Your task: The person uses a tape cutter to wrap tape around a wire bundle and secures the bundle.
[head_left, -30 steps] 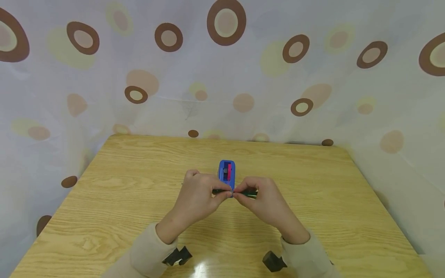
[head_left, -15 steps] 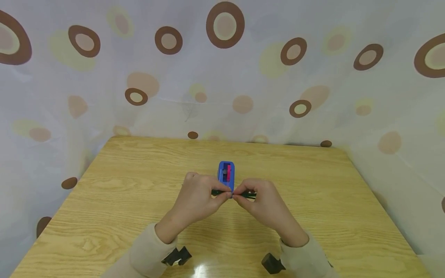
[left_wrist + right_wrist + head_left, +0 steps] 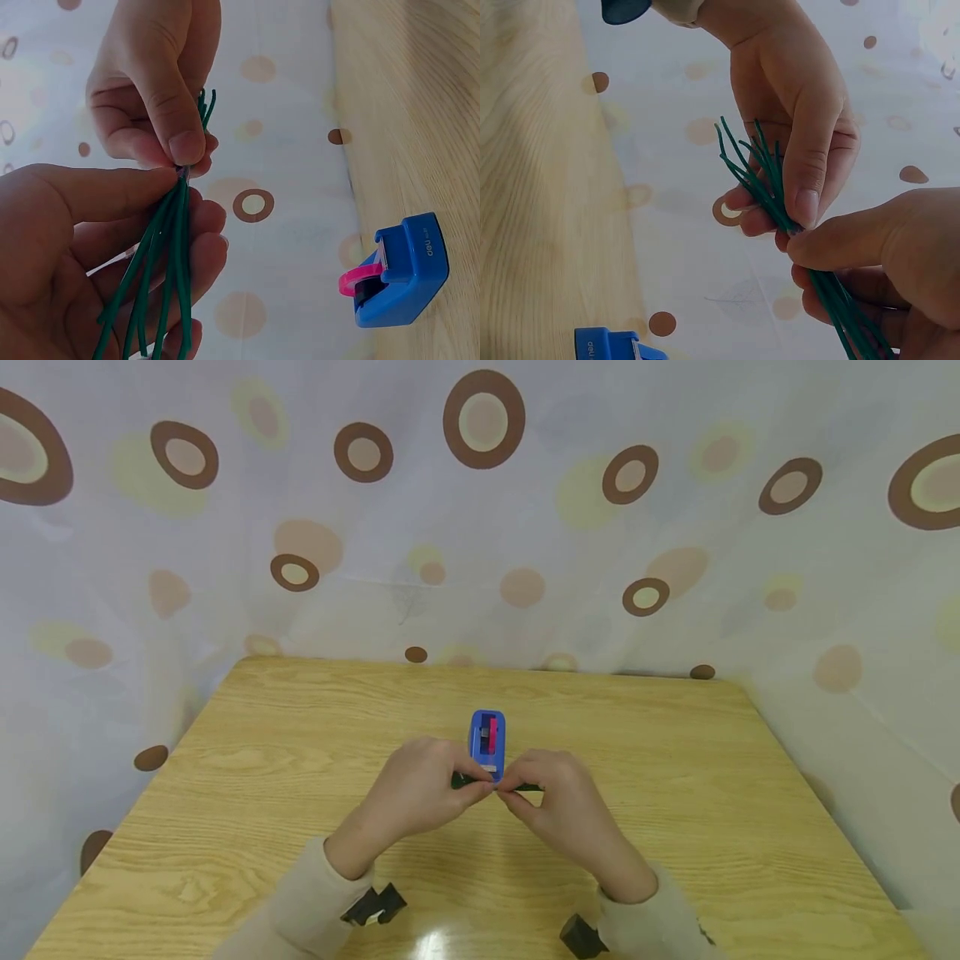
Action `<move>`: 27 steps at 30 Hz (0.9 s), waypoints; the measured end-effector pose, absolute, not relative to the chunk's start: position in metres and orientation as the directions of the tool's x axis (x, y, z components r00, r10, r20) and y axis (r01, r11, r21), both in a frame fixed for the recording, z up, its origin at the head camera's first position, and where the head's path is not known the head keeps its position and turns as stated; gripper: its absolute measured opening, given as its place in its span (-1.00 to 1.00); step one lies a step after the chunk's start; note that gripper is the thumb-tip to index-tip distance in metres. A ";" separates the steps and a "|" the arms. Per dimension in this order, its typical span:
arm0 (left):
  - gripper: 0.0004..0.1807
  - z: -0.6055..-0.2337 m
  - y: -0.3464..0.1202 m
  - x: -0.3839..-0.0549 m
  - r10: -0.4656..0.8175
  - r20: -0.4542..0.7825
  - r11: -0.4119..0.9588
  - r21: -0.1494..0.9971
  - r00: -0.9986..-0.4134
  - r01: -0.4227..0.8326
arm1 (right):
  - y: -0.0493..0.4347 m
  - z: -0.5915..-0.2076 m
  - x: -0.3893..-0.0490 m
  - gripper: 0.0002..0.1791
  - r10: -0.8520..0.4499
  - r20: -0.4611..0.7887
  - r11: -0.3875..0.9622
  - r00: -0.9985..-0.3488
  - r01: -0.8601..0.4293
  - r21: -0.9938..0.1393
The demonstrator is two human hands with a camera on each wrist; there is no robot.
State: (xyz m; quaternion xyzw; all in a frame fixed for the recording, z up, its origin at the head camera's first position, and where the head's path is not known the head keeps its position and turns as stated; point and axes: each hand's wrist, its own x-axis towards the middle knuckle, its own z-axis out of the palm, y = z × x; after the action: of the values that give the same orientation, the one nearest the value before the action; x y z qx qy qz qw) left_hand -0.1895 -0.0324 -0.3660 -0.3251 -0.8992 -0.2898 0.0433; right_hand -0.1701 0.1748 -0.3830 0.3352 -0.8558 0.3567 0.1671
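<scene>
In the head view my left hand [image 3: 416,789] and right hand [image 3: 558,806] meet just in front of a blue tape dispenser [image 3: 487,743], raised in front of me. Both pinch a bundle of thin green strands [image 3: 169,255] at its middle, thumb tips almost touching. A small pale purplish band, perhaps tape, shows at the pinched spot, mostly hidden by fingertips. Loose strand ends fan out on both sides, over the left hand's [image 3: 67,255] fingers in the left wrist view. The right wrist view shows the right hand [image 3: 885,262] gripping the same bundle [image 3: 769,184].
The tape dispenser [image 3: 405,274] holds a pink roll and stands on the wood-grain table [image 3: 225,827]. Behind the table hangs a pale curtain [image 3: 480,527] with brown rings. Black wrist mounts [image 3: 373,906] sit at the sleeve cuffs.
Both hands have come slightly nearer to me, still pinching the bundle. More of the dispenser's front end shows above the fingertips. The right-side strands are more covered by the right hand.
</scene>
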 end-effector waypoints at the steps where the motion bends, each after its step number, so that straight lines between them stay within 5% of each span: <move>1: -0.88 -0.366 -0.033 -0.190 0.568 0.246 0.617 0.504 -0.785 0.604 | 0.174 -0.384 -0.170 -0.78 -0.459 0.532 0.518 -0.712 -0.701 -0.491; 15: -0.82 -0.371 -0.038 -0.196 0.575 0.171 0.548 0.646 -0.800 0.532 | 0.172 -0.389 -0.172 -0.76 -0.422 0.577 0.518 -0.699 -0.708 -0.479; 27: -0.83 -0.373 -0.036 -0.192 0.554 0.292 0.574 0.545 -0.780 0.612 | 0.171 -0.387 -0.171 -0.81 -0.378 0.498 0.553 -0.780 -0.622 -0.554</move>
State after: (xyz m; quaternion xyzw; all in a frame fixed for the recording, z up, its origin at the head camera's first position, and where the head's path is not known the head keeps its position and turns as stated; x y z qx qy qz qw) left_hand -0.1919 -0.0360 -0.3733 -0.3288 -0.8859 -0.3241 0.0447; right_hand -0.1707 0.1713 -0.3866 0.2889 -0.8659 0.3743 0.1629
